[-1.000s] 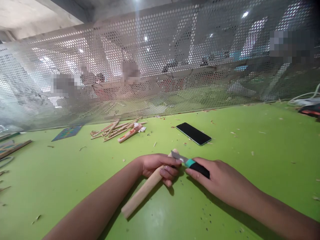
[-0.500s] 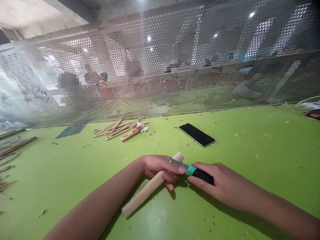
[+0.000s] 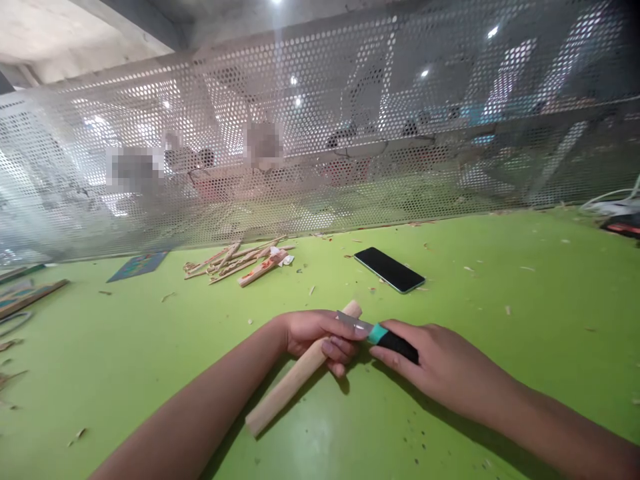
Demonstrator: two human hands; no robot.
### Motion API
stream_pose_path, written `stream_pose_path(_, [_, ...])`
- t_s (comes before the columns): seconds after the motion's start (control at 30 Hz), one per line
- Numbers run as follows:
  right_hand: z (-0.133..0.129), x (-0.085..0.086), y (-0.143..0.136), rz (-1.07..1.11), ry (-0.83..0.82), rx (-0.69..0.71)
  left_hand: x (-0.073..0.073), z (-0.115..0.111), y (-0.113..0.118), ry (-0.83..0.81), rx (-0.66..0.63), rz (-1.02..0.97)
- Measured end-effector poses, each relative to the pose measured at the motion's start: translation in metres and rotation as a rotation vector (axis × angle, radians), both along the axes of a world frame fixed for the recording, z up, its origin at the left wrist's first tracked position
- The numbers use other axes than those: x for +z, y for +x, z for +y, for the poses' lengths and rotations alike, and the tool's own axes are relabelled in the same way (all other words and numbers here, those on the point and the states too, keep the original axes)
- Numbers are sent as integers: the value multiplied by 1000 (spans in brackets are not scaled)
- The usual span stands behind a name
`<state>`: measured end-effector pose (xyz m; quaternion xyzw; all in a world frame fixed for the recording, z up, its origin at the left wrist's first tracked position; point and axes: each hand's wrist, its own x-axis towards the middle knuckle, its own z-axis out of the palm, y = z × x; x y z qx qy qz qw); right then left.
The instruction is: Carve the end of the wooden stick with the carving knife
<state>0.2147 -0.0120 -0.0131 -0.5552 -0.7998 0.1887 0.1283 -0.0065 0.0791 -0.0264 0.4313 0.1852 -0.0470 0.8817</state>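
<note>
A pale wooden stick (image 3: 290,389) slants across the green table, its near end toward me. My left hand (image 3: 320,337) is closed around the stick near its far end, with the fingers curled over it from beneath. In my right hand (image 3: 427,353) is a carving knife (image 3: 395,343) with a black and teal handle. The knife's grey blade lies across the stick close to its far end, and my left thumb rests along the blade.
Behind the hands lies a black phone (image 3: 390,269). A pile of thin wood strips (image 3: 235,259) sits back left beside a stained wood piece (image 3: 263,269). A patterned card (image 3: 137,266) lies farther left. Along the back stands a perforated metal screen (image 3: 320,193), with people beyond it.
The knife and my right hand have shifted slightly left along with the whole view. Both hands keep their hold, and the blade stays near the stick's far end.
</note>
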Motion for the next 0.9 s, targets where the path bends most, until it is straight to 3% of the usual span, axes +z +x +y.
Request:
stream_pose_path(0.13, [9,2,10,41,-51,-126,1,-1,0,-20,-30,4])
stream_pose_path(0.23, [13,3,17,33,6,-213,2,-2,-1,-34,-45,11])
stream_pose_path(0.63, [1,8,7,146,-78,34,-3,0,1,-52,-47,2])
stream_pose_path(0.9, [1,8,7,112,-109,40,-6,3,0,-53,-70,5])
